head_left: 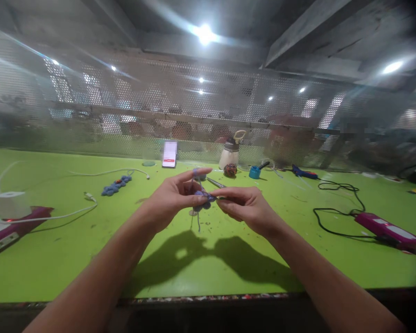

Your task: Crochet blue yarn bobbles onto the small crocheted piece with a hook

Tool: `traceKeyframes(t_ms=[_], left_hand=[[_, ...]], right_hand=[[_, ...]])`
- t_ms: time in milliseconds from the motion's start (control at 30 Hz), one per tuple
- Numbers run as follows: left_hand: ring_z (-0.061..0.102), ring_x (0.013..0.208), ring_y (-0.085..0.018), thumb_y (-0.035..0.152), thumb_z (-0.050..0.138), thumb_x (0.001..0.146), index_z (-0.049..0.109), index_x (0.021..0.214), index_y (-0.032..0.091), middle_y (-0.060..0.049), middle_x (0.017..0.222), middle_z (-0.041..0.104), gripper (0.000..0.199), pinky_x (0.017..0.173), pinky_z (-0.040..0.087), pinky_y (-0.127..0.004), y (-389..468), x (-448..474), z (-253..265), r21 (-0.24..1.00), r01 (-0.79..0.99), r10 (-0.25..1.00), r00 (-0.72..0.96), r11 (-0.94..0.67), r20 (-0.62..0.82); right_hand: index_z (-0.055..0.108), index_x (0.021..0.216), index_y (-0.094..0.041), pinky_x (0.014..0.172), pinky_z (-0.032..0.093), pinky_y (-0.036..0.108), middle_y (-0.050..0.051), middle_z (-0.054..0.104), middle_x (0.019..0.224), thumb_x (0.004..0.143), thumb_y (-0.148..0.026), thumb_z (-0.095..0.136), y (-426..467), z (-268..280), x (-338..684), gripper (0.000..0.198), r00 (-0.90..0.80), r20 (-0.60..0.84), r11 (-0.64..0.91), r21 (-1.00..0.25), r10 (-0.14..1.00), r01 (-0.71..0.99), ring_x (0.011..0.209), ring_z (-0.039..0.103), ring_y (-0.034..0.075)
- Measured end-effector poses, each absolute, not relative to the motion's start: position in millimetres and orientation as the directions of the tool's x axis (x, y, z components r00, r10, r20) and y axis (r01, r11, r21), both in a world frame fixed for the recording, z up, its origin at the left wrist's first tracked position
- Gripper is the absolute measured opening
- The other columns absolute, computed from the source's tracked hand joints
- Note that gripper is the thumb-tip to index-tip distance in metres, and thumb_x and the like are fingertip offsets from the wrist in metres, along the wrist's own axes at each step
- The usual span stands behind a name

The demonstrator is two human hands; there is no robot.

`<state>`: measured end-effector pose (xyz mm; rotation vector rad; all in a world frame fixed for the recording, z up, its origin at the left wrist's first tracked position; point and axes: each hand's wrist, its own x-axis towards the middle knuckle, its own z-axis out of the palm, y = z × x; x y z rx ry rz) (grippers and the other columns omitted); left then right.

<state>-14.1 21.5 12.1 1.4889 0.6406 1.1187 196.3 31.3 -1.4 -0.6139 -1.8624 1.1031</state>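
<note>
Pinched between the thumb and fingers of my left hand (171,196) is a small blue-purple crochet piece (203,201). A strand of the same yarn runs up over my raised left index finger, and a loose tail hangs below the piece. My right hand (246,203) is closed at the piece's right edge, on what looks like a crochet hook (215,198); the fingers hide most of it. Behind the hands lie a blue yarn ball (201,177), partly covered, and scissors (216,183). A finished-looking blue crocheted strip (116,186) rests on the green table to the left.
A phone (169,154) stands upright at the back, near a bottle (229,155), a dark patterned ball (230,170) and a blue pot (254,172). Further right are a blue glue gun (304,172) and a magenta power strip (390,229). Another power strip (17,229) with white cables sits left.
</note>
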Motion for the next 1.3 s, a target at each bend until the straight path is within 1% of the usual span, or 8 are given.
traceKeyframes(t_ms=[467, 633, 800, 900, 1000, 1167, 1233, 1300], left_hand=[[0.060, 0.068, -0.012, 0.012, 0.082, 0.060, 0.062, 0.122, 0.011, 0.001, 0.071, 0.066, 0.065, 0.065, 0.047, -0.027, 19.9, -6.2, 12.6, 0.954, -0.170, 0.939, 0.202, -0.245, 0.277], [0.061, 0.067, -0.014, 0.014, 0.083, 0.061, 0.056, 0.130, 0.010, 0.000, 0.070, 0.067, 0.075, 0.066, 0.048, -0.030, 19.9, -6.3, 12.5, 0.959, -0.164, 0.938, 0.224, -0.230, 0.264], [0.059, 0.063, -0.015, 0.016, 0.078, 0.065, 0.057, 0.129, 0.010, 0.002, 0.066, 0.062, 0.067, 0.065, 0.046, -0.031, 19.1, -6.1, 14.7, 0.969, -0.052, 0.940, 0.233, -0.242, 0.247], [0.061, 0.064, -0.017, 0.013, 0.072, 0.069, 0.049, 0.139, 0.016, 0.000, 0.068, 0.064, 0.073, 0.065, 0.047, -0.033, 18.8, -5.8, 13.7, 0.960, 0.048, 0.926, 0.281, -0.276, 0.252], [0.057, 0.061, -0.017, 0.009, 0.064, 0.075, 0.050, 0.141, 0.024, 0.000, 0.068, 0.063, 0.069, 0.064, 0.045, -0.033, 17.9, -1.4, 7.9, 0.874, 0.250, 0.899, 0.260, -0.416, 0.353], [0.056, 0.084, -0.024, 0.009, 0.055, 0.082, 0.069, 0.120, 0.025, -0.009, 0.088, 0.068, 0.044, 0.085, 0.043, -0.045, 14.2, 12.8, -5.6, 0.517, 0.556, 0.694, 0.160, -0.651, 0.702], [0.057, 0.089, -0.024, 0.011, 0.057, 0.083, 0.071, 0.117, 0.024, -0.009, 0.091, 0.069, 0.038, 0.090, 0.042, -0.046, 13.8, 15.7, -6.8, 0.575, 0.470, 0.686, 0.096, -0.669, 0.721], [0.060, 0.084, -0.022, 0.017, 0.067, 0.079, 0.068, 0.120, 0.021, -0.007, 0.089, 0.070, 0.041, 0.085, 0.047, -0.042, 15.3, 14.9, -4.8, 0.775, 0.230, 0.798, 0.017, -0.589, 0.602]], right_hand=[[0.072, 0.109, -0.010, 0.041, 0.018, 0.022, -0.008, 0.038, 0.048, 0.079, -0.025, 0.066, 27.0, -9.3, 183.6, 0.034, -0.372, 0.387, 0.418, -0.908, 0.844, 0.003, 0.042, 0.026, 0.005], [0.073, 0.107, -0.012, 0.040, 0.018, 0.022, -0.008, 0.039, 0.048, 0.080, -0.025, 0.067, 28.2, -11.5, 182.7, 0.031, -0.365, 0.395, 0.421, -0.907, 0.843, -0.009, 0.042, 0.026, 0.005], [0.073, 0.107, -0.014, 0.040, 0.020, 0.022, -0.007, 0.041, 0.049, 0.079, -0.025, 0.068, 28.5, -10.5, 183.7, 0.031, -0.380, 0.383, 0.415, -0.910, 0.842, 0.003, 0.042, 0.028, 0.006], [0.075, 0.104, -0.014, 0.040, 0.021, 0.022, -0.007, 0.040, 0.048, 0.078, -0.024, 0.070, 30.4, -9.9, 185.2, 0.028, -0.413, 0.345, 0.404, -0.913, 0.843, 0.062, 0.042, 0.029, 0.006], [0.075, 0.100, -0.014, 0.039, 0.021, 0.022, -0.008, 0.041, 0.047, 0.076, -0.024, 0.071, 34.1, -13.3, 184.0, 0.026, -0.404, 0.291, 0.332, -0.943, 0.867, 0.034, 0.040, 0.030, 0.005], [0.072, 0.096, -0.016, 0.038, 0.020, 0.019, -0.007, 0.050, 0.052, 0.071, -0.026, 0.076, 34.8, -20.7, 175.9, 0.027, -0.312, 0.182, 0.132, -0.976, 0.933, -0.175, 0.038, 0.035, 0.004], [0.071, 0.096, -0.017, 0.037, 0.022, 0.019, -0.006, 0.053, 0.056, 0.070, -0.026, 0.078, 31.3, -21.1, 172.7, 0.028, -0.269, 0.187, 0.114, -0.957, 0.945, -0.266, 0.040, 0.038, 0.004], [0.071, 0.095, -0.018, 0.037, 0.024, 0.019, -0.005, 0.055, 0.058, 0.070, -0.026, 0.078, 27.3, -21.1, 170.4, 0.027, -0.236, 0.232, 0.151, -0.936, 0.944, -0.319, 0.042, 0.039, 0.005]])
